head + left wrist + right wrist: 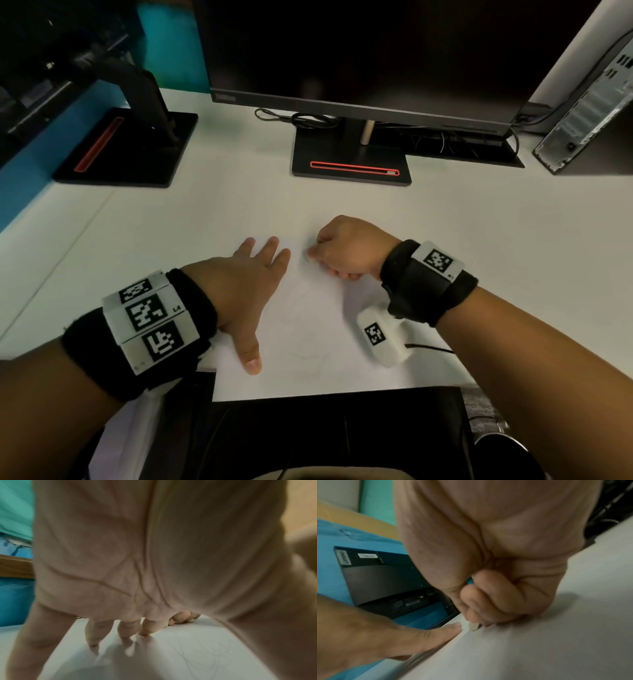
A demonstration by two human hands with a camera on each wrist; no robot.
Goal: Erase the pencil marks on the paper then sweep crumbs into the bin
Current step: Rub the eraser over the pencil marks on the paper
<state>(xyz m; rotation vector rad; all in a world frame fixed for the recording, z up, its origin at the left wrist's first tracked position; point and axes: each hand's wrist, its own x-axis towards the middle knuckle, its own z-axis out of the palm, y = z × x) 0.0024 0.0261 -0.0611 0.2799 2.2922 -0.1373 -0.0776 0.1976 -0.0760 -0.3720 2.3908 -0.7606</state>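
While the left hand (245,284) lies flat with straight, spread fingers on the paper (308,329), the right hand (349,250) is curled tightly round a white eraser (473,626) and presses its tip onto the sheet. Seen from the right wrist, the eraser's long axis runs up through the fist, steeply tilted rather than flat, with its white end pointing down at the paper and a strip of blue showing higher up between thumb and forefinger. That white end touches the sheet just beside the left forefinger's tip.

Relative to the paper: the sheet lies on the white counter (205,212), its long axis running away from the person, its near edge at the counter's front edge. Faint pencil marks (205,649) loop over the sheet's middle and near part, between the two hands. A monitor (359,51) on a black stand (351,161) rises beyond the paper's far edge; a second black stand (130,147) sits beyond and to the left, and a computer case (589,113) beyond and to the right. The bin cannot be made out.
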